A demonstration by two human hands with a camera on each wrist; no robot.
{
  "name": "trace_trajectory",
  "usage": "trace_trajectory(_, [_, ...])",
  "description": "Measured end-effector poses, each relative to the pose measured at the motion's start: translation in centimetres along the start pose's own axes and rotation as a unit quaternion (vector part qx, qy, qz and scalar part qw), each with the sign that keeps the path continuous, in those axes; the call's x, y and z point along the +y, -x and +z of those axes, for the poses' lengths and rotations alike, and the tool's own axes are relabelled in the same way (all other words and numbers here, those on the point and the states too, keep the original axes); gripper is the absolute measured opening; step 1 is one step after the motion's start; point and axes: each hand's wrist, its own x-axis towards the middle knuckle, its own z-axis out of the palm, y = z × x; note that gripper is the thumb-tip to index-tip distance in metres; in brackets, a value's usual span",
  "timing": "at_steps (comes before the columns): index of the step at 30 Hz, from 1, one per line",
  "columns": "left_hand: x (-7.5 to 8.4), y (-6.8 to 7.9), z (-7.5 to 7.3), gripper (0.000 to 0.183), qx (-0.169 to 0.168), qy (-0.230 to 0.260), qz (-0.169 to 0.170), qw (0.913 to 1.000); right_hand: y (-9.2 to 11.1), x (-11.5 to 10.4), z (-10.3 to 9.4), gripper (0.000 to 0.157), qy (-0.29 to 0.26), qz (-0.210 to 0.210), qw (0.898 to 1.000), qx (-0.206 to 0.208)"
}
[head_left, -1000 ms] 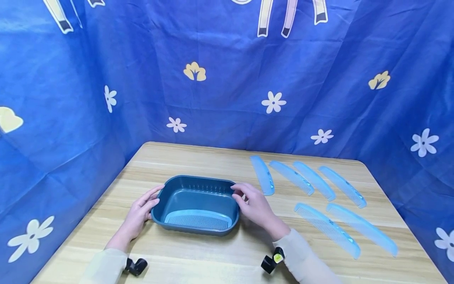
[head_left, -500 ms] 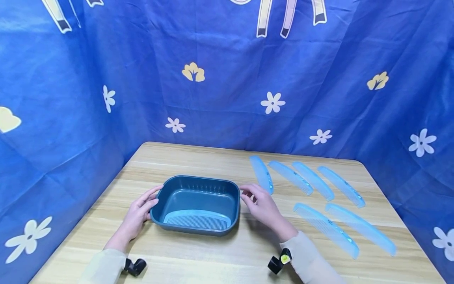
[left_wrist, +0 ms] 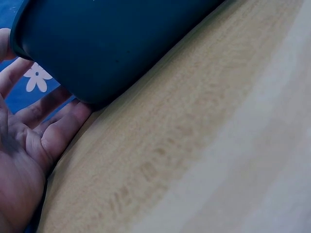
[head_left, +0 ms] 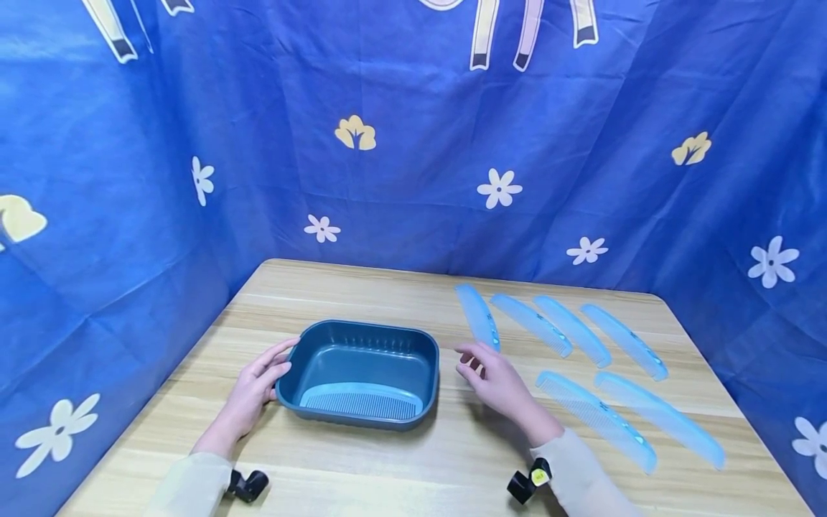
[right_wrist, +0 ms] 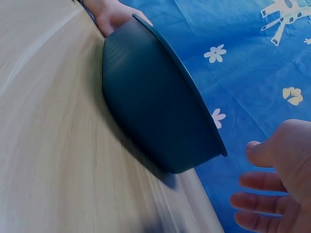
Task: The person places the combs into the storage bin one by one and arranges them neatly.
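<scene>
A dark teal plastic basin [head_left: 358,424] stands on the table, with a blue comb [head_left: 362,399] lying along the near side of its floor. At the basin's left end, my left hand [head_left: 254,384] touches the outer wall near the rim. The left wrist view shows its fingers [left_wrist: 41,108] reaching to the basin's lower edge [left_wrist: 90,99]. My right hand [head_left: 497,384] hovers just right of the basin, apart from it and holding nothing, fingers loosely bent. Behind that hand lies another blue comb [head_left: 478,316], its lower end partly hidden.
Several more blue combs lie on the right of the wooden table [head_left: 400,481], among them a far-right comb [head_left: 625,339] and a near comb [head_left: 597,420]. A blue patterned cloth [head_left: 413,179] hangs around the table's back and sides.
My right hand has come off the basin's right end and moved rightward, away from it. The left hand, the basin and the combs stay where they were.
</scene>
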Motion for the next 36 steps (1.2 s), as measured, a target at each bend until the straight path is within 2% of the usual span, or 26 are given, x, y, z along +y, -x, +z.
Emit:
trace_trajectory(13, [-0.1, 0.0, 0.0, 0.045, 0.000, 0.010, 0.004, 0.9999, 1.2, 1.5, -1.4, 0.030, 0.030, 0.039, 0.998, -0.025])
trace_trajectory(21, [0.2, 0.0, 0.1, 0.045, 0.002, -0.001, -0.003, 1.0000, 1.9, 2.4, -2.6, 0.037, 0.030, 0.035, 0.999, -0.014])
trace_trajectory(36, [0.0, 0.0, 0.2, 0.045, 0.006, -0.001, -0.008, 1.0000, 3.6, 3.6, -5.0, 0.040, 0.053, 0.063, 0.997, -0.005])
